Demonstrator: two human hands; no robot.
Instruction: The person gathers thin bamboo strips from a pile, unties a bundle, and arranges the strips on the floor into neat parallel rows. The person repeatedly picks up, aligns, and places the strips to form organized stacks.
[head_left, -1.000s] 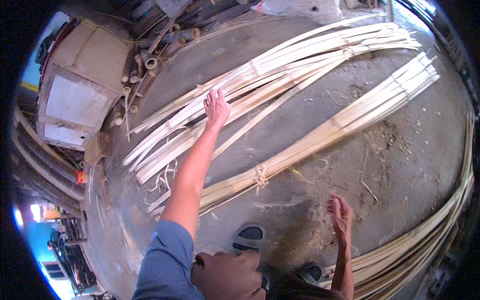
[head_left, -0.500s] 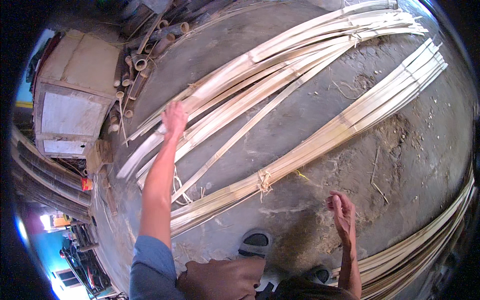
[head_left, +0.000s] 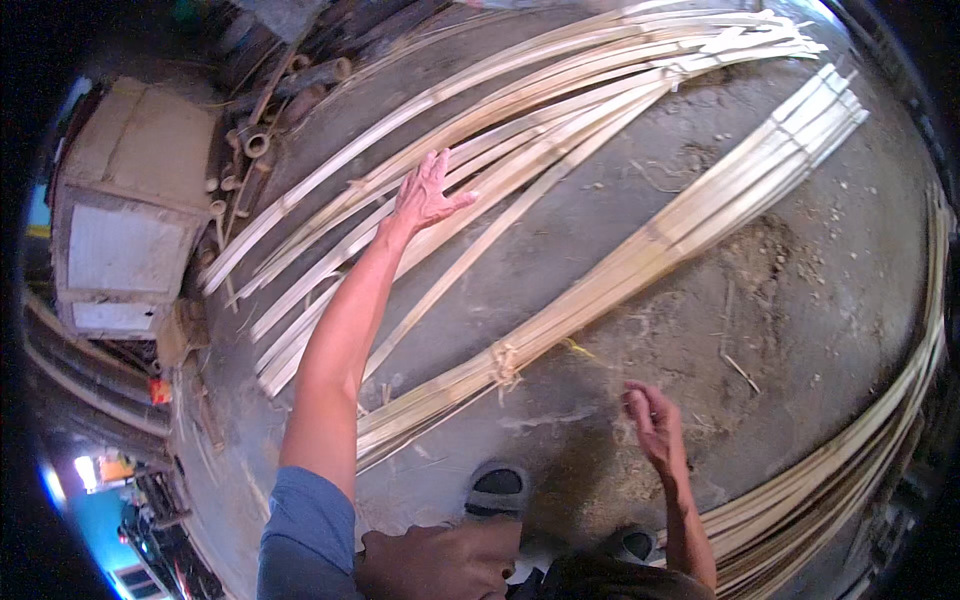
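Loose strips (head_left: 555, 148) laid on floor (head_left: 560, 240) toward far edge, beyond 1 tied bundle (head_left: 640, 255); handling judged in hand. Left hand (head_left: 430, 195): grip released, contact unclear. Right hand (head_left: 655, 425): slack, nothing seen held. For grasping, left fingers must be curled.

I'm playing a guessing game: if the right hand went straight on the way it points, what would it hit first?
Probably the tied bundle, though the right hand may pass over it, since its height is hard to tell.

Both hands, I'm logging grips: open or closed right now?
Left hand: open, spread over the pale strips; contact unclear.
Right hand: loosely curled, half open, holding nothing visible.
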